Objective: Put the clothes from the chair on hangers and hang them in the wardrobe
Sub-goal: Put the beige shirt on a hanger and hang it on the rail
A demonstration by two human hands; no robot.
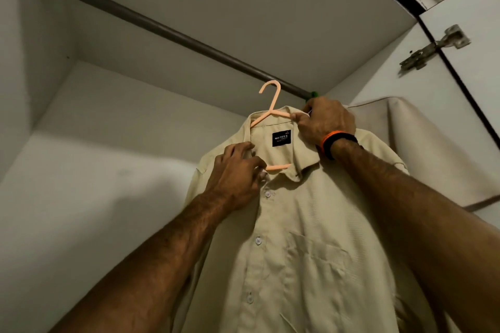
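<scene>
A beige button-up shirt [303,238] with a black neck label hangs on a peach plastic hanger [272,105]. The hanger's hook sits just below the brown wardrobe rod [151,25], apart from it. My left hand [238,173] pinches the shirt's placket at the collar, by the hanger's lower bar. My right hand [326,120], with an orange and black wristband, grips the right side of the hanger and collar.
Another beige garment [422,149] hangs at the right end of the rod on a green hanger [313,94]. The wardrobe's white walls enclose the space, and the open door with a metal hinge [433,47] stands at the right.
</scene>
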